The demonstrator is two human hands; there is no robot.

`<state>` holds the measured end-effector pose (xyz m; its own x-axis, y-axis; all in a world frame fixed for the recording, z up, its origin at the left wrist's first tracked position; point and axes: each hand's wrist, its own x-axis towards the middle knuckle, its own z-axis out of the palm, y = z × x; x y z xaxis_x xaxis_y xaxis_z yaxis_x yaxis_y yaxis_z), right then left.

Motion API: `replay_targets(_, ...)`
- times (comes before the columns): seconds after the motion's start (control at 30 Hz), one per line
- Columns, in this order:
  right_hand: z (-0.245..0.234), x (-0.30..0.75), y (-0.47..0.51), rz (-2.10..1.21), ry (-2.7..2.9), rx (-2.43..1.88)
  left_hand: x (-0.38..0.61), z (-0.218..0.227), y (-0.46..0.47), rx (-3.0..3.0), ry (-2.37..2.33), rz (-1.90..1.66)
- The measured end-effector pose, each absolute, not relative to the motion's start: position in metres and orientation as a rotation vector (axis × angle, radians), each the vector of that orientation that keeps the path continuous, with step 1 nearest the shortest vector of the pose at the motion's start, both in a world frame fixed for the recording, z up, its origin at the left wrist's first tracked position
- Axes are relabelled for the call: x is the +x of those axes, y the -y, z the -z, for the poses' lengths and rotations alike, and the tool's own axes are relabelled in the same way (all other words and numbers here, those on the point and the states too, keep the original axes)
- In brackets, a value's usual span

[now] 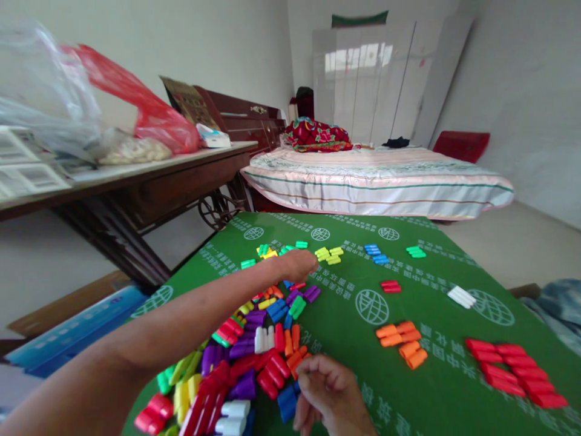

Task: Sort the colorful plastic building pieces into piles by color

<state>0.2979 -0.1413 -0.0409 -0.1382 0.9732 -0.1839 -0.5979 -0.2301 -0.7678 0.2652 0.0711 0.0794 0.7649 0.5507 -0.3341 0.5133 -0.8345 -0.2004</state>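
My left hand (299, 264) reaches across the green mat, its fingers bunched and mostly hidden, beside the yellow-green plastic tube pieces (333, 260). My right hand (333, 390) is curled low in front, at the pile's right edge; whatever it may hold is hidden. Just left of it lies a blue tube piece (287, 402), with orange pieces (295, 357) above. Under my left forearm spreads a mixed pile of joined tube pieces, including purple ones (245, 384), white ones (264, 340) and red ones (273, 372). My forearm covers part of this pile.
Sorted on the green mat (336, 327) are blue pieces (376, 254), green pieces (416, 252), white pieces (462, 297), orange pieces (402, 342) and red pieces (517, 372). A sewing table (181, 188) with bags stands left. Behind is a bed (376, 181).
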Motion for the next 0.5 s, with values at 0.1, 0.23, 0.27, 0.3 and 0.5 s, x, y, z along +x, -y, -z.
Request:
replay_targets(0.1, 0.043, 0.299, 0.141, -1.667, 0.641, -0.804, 0.242, -0.078, -0.065, -2.849, 0.89, -0.618)
replay_targets(0.23, 0.042, 0.302, 0.143, -1.716, 0.673, -0.775, 0.23, -0.075, -0.059, -2.797, 0.899, -0.662)
replay_targets(0.27, 0.042, 0.303, 0.143, -1.724, 0.679, -0.773, 0.228, -0.074, -0.059, -2.777, 0.899, -0.678)
replay_targets(0.3, 0.041, 0.304, 0.143, -1.73, 0.685, -0.773, 0.227, -0.072, -0.059, -2.757, 0.901, -0.694)
replay_targets(0.5, 0.037, 0.304, 0.141, -1.742, 0.694, -0.82, 0.217, -0.061, -0.064, -2.759, 0.905, -0.647)
